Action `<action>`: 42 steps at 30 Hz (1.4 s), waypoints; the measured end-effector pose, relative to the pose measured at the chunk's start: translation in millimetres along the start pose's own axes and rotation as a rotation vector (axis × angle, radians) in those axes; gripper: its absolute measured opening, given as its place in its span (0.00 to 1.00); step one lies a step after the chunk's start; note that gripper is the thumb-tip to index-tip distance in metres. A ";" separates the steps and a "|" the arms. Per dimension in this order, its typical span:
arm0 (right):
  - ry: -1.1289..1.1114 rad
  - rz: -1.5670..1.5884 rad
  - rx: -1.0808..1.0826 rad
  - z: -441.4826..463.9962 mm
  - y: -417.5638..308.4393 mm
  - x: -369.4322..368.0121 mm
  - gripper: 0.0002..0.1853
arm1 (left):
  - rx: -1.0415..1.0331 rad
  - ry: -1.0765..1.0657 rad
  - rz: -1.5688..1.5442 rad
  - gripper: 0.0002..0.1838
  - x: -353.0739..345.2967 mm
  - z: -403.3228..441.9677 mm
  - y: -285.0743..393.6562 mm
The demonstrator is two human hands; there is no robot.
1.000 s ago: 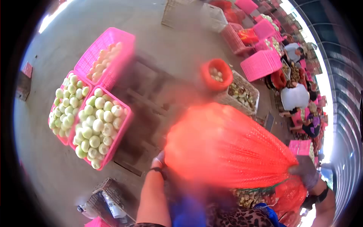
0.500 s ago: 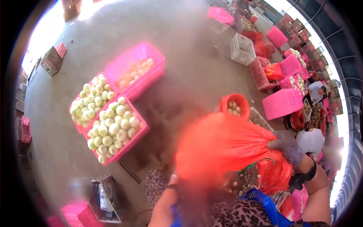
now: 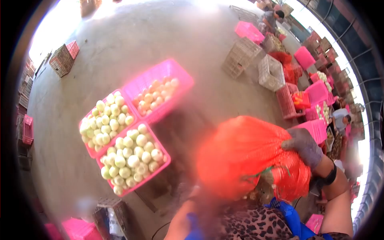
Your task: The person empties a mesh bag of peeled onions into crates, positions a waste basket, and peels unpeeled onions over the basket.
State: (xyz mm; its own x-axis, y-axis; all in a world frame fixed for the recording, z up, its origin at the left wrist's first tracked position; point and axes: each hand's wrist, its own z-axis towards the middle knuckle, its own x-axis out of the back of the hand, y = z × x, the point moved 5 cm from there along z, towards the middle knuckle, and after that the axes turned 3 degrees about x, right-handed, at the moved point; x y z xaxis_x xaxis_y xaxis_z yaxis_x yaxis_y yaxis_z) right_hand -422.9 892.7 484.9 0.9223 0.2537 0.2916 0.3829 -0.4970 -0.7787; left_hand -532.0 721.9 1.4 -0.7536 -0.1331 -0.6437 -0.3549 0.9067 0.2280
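Note:
A full red mesh sack hangs in front of my body, its left part blurred. My right hand, in a grey glove, is closed round the gathered neck of the sack, with loose mesh hanging below it. My left forearm reaches toward the sack's lower left side; the hand itself is lost in blur behind the sack. To the left, two pink crates hold pale green peeled onions. A third pink crate, behind them, is partly filled with onions.
A dark crate and a pink crate are at the lower left. White crates, stacked pink crates and red sacks line the right side. Co-workers are at the far right and top right.
The view has turned, so the onion crates appear farther right. The sack's neck is higher and its body looks shorter. My right hand still grips the neck.

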 end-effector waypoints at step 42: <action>-0.821 -0.799 1.122 599.8 -130.9 -340.2 0.41 | -1.090 0.714 0.052 0.10 145.6 -60.1 606.3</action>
State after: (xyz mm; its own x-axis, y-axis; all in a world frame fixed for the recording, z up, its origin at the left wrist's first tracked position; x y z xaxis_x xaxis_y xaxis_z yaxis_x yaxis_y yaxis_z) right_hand -818.3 1369.2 154.4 0.0957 0.6769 0.7299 0.1587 0.7135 -0.6825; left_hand -890.1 1228.2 89.8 -0.7860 -0.5956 -0.1657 -0.3266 0.1725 0.9293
